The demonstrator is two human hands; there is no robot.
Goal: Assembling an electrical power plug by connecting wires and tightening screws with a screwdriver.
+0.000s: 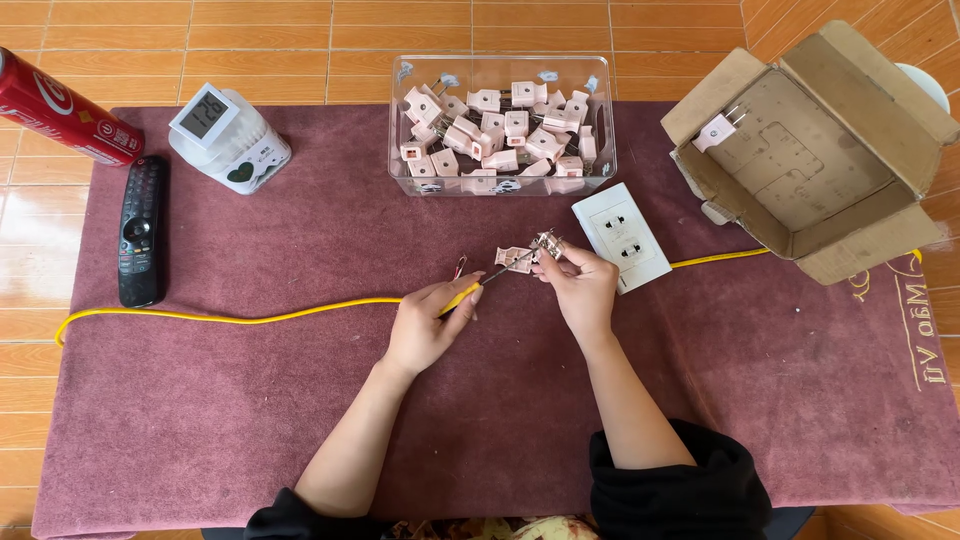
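Head view, hands: the left hand (425,325) has its fingers clamped on a yellow-handled screwdriver (478,285) whose thin metal shaft points up and right into a small pale pink plastic plug (522,257); the right hand (583,285) has its fingers pinched together on that plug, held just above the cloth near the middle of the tabletop.
Head view, edges: a dark red fuzzy cloth (250,420) covers the tabletop, and its left, right and far edges meet orange floor tiles (300,40).
Head view, open room: bare cloth lies to the left of and below the hands; the far side is crowded.
Head view, cord: a thin yellow cable (220,318) runs in a wavy line from the left edge toward the hands, then on to the right.
Head view, container: a clear rectangular plastic box (400,130) holds many more pale pink plugs, just beyond the hands.
Head view, socket: a flat white rectangular outlet plate (622,236) lies just beside the right hand.
Head view, carton: an open brown cardboard box (860,215) sits at the right, 1 pale plug inside.
Head view, left corner: a black remote control (141,230), a white digital clock (228,137) and a red drink can (62,108) lying on its side.
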